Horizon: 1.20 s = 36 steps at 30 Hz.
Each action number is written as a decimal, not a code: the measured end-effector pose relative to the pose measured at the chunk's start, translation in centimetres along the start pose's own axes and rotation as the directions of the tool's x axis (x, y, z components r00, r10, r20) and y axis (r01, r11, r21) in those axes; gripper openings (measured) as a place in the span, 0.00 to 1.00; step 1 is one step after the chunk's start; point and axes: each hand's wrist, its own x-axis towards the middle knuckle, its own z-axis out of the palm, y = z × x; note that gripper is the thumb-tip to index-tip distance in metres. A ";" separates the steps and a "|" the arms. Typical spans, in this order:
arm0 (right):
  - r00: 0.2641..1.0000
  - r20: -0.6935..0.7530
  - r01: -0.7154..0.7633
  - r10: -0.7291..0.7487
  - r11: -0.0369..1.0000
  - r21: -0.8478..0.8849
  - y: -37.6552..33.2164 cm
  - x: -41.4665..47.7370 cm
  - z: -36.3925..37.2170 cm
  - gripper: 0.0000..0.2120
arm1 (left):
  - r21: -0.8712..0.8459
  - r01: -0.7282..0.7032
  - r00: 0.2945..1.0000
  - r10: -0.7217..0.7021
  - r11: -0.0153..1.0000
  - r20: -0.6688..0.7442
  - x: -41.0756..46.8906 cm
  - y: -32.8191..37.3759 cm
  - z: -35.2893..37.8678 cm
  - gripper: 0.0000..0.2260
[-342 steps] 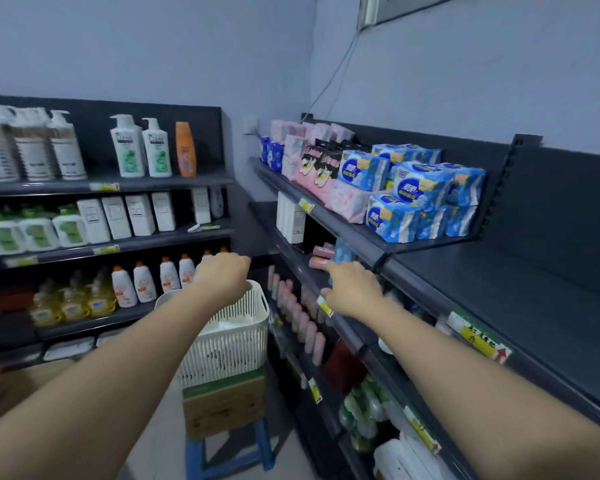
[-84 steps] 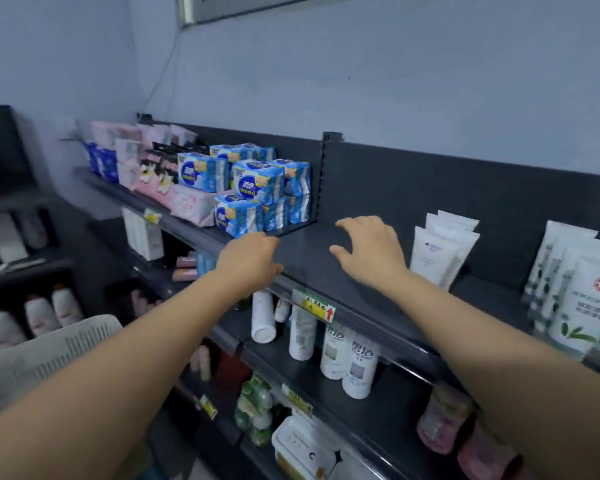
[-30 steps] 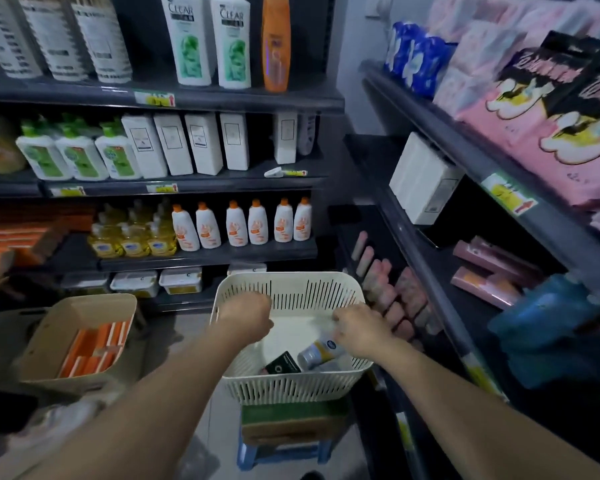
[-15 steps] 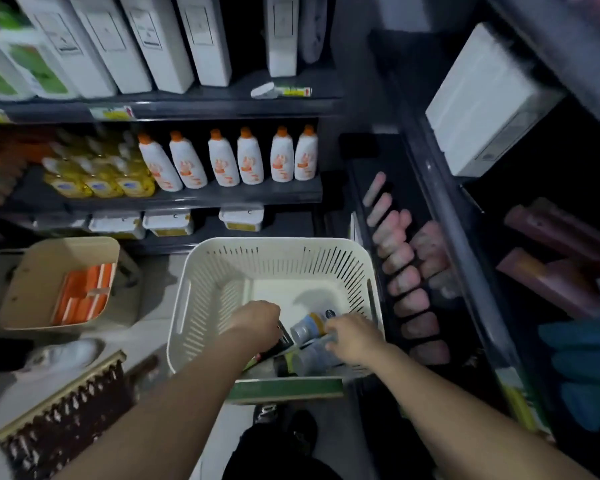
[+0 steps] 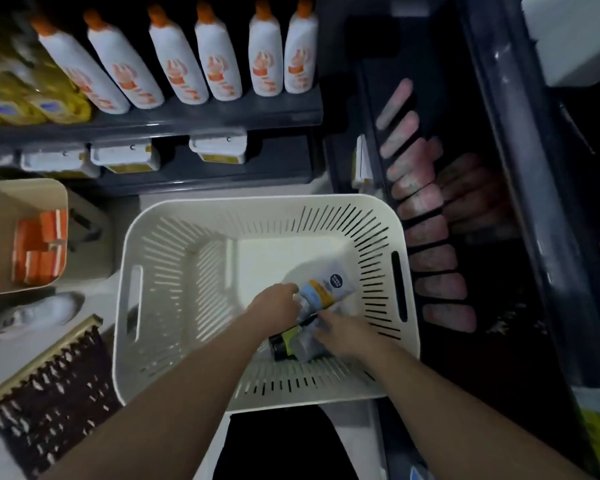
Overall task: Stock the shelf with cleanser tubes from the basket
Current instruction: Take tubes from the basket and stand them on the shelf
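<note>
My left grip (image 5: 278, 306) is down inside the basket (image 5: 174, 271), fingers curled round the narrow end of a pale tube (image 5: 328, 289) with a round blue mark. That tube lies tilted on the basket floor, broad end pointing toward the right wall. My right grip (image 5: 343, 332) sits just beside the left one, lying over a grey tube (image 5: 305, 345). Blur hides the fingers, so I cannot tell whether they are spread or pinching it. Touching the grey tube on its left is a dark tube (image 5: 284, 342) with a yellow-green band, flat against the near wall. All three tubes cluster in the basket's near right corner.

The basket is white and slotted, with a handle slot in each side. To its right runs a dark shelf (image 5: 530, 209) holding a row of pink tubes (image 5: 426, 233). Behind the basket, another shelf carries white bottles (image 5: 219, 64) with orange caps, and yellow bottles (image 5: 35, 107) to their left. At far left is a box (image 5: 0, 216) holding orange packs (image 5: 40, 247).
</note>
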 end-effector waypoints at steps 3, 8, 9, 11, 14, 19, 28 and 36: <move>0.997 0.073 -0.009 0.005 0.998 0.057 -0.2 0.8 0.0 0.26 | -0.085 -0.020 1.000 0.020 0.996 0.007 1.4 0.4 0.7 0.14; 0.993 -0.103 -0.045 0.056 0.994 0.101 -0.3 1.7 -0.4 0.34 | -0.271 0.070 0.997 -0.057 0.960 0.057 2.9 1.0 0.9 0.18; 0.989 -0.128 -0.062 0.077 0.991 0.122 -0.2 1.6 -0.3 0.34 | -0.276 0.093 0.993 -0.069 0.957 0.097 3.1 0.8 0.9 0.21; 0.980 -0.168 -0.092 0.107 0.991 0.092 -0.3 1.4 -0.2 0.30 | -0.246 0.109 0.980 -0.062 0.963 0.190 3.3 0.4 0.4 0.22; 0.967 -0.196 -0.152 0.164 0.986 0.075 -0.6 1.3 0.1 0.22 | -0.109 0.082 0.947 -0.043 0.991 0.317 3.2 -0.9 -0.4 0.19; 0.917 -0.293 -0.210 0.270 0.952 0.221 -0.7 0.9 0.2 0.16 | -0.039 0.081 0.912 -0.059 0.996 0.406 2.6 -3.3 -1.6 0.29; 0.840 -0.226 -0.188 0.493 0.656 0.731 -0.5 0.1 -0.4 0.02 | -0.321 0.278 0.819 -0.049 0.905 0.572 0.9 -4.5 -1.1 0.23; 0.865 -0.375 0.080 0.334 0.646 0.760 -3.1 -3.1 -1.5 0.30 | -0.591 0.227 0.937 -0.008 0.774 0.350 -2.0 -5.0 -2.3 0.11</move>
